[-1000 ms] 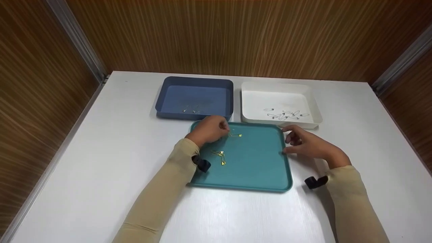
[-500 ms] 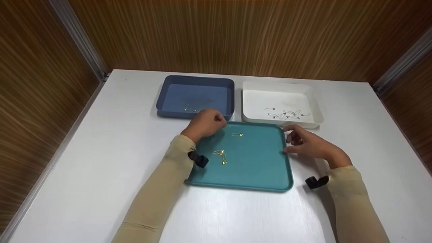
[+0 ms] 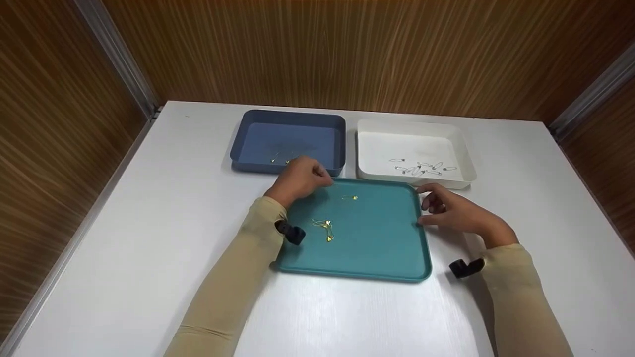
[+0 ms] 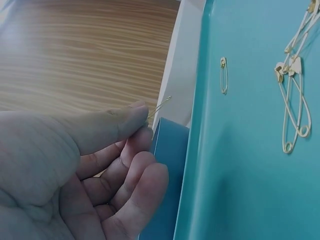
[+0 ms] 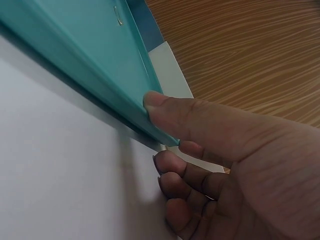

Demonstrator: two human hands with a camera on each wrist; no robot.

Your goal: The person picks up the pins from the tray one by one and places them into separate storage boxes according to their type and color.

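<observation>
A tiny gold safety pin (image 4: 160,106), thin and shiny, is poking out from between the thumb and forefinger of the left hand (image 3: 299,179), whose fingers (image 4: 131,145) are pinching it with just the tip showing. The hand is hovering over the gap between the teal tray (image 3: 377,248) and the blue bin (image 3: 258,124). More gold pins (image 3: 325,229) are lying loose on the tray, one small one (image 3: 349,198) off by itself. The right hand (image 3: 454,214) is gripping the tray's right rim, thumb on top, fingers curled under. A white bin (image 3: 377,141) of silver pins (image 3: 421,168) is sitting on the counter (image 3: 149,223) behind.
</observation>
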